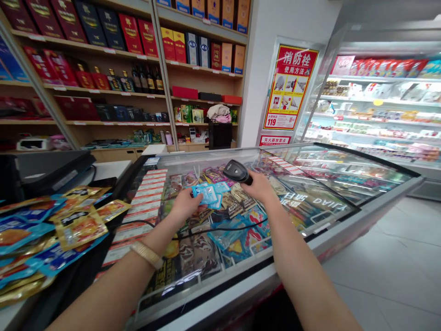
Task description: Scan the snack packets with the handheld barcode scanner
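Observation:
Several small light-blue packets [209, 194] are pinched in my left hand [187, 203], fanned out above the glass top of a chest freezer [320, 225]. My right hand [259, 186] is wrapped round the handle of a black barcode scanner [237, 171]. The scanner's head hangs just above and to the right of the packets, pointing left. Its black cable [220, 229] runs across the glass below both hands. A gold bracelet [147, 255] circles my left wrist. The print on the packets is too small to read.
Blue and gold snack packets [81, 225] lie heaped on the left, beside a dark machine [51, 168]. Price labels [139, 202] line the freezer's left side. Behind stand shelves of boxed bottles [132, 34]; a lit refrigerated display [382, 101] is at the right.

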{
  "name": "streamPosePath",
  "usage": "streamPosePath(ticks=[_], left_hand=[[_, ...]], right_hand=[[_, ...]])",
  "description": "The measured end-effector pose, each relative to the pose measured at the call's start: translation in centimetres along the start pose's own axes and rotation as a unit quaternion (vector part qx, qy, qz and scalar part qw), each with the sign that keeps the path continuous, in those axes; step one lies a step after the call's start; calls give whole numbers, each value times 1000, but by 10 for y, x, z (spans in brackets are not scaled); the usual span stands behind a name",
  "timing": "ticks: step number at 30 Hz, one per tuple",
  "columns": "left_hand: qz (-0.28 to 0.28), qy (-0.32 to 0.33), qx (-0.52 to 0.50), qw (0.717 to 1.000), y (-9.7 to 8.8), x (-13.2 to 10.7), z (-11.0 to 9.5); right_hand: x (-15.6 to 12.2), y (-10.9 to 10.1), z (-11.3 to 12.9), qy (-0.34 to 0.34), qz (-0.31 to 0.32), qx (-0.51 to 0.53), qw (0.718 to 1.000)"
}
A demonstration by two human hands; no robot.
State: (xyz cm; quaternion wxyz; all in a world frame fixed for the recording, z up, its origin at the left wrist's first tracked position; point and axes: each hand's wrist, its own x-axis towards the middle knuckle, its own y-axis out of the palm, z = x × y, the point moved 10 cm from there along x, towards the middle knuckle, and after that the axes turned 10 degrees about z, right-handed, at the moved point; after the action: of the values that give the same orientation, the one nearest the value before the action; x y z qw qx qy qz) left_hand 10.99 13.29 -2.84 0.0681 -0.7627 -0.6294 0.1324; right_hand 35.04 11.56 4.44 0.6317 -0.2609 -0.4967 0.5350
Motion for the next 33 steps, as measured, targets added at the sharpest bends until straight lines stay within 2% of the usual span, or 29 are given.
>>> streamPosePath(ticks=[3,5,7,9,10,12,14,16,19,21,23,24,26,29,31,33], left_hand=[[-4,2,19,1000,-1,-1,3],[-29,21,93,995,-11,-8,-3],[-77,70,233,967,-24,-22,-20],[-118,122,361,917,-36,-40,-37],[-129,137,395,899,-43,-49,-41],[-141,144,425,883,-66,-66,-43],[-164,129,460,863,-97,-82,-41],[-203,95,530,818,-130,-97,-38],[-225,-5,612,758,-174,-109,-21],[-213,-58,628,746,-192,-113,-6],[-198,-65,624,753,-197,-113,3],[-195,-56,611,765,-197,-113,6],[-223,-20,539,812,-201,-116,6],[-288,36,337,896,-213,-126,6],[-296,39,239,924,-218,-127,10],[-276,4,228,934,-219,-125,13]], right_hand=[[-1,2,3,-4,9,0,1000],[-1,2,5,-7,9,0,1000],[-2,2,6,-8,8,-5,1000],[-2,3,6,-4,8,-15,1000],[-2,4,6,-3,9,-19,1000],[-2,5,6,-1,10,-24,1000],[-2,6,8,-8,9,-24,1000],[-2,7,12,-19,8,-24,999],[-2,12,21,-39,15,-22,999],[-3,16,27,-46,23,-18,999],[-4,19,34,-55,30,-12,998],[-4,20,37,-63,32,-9,997],[-5,20,43,-81,30,-5,996],[-6,20,46,-97,21,-2,995],[-7,20,47,-102,18,2,995],[-7,20,48,-106,17,3,994]])
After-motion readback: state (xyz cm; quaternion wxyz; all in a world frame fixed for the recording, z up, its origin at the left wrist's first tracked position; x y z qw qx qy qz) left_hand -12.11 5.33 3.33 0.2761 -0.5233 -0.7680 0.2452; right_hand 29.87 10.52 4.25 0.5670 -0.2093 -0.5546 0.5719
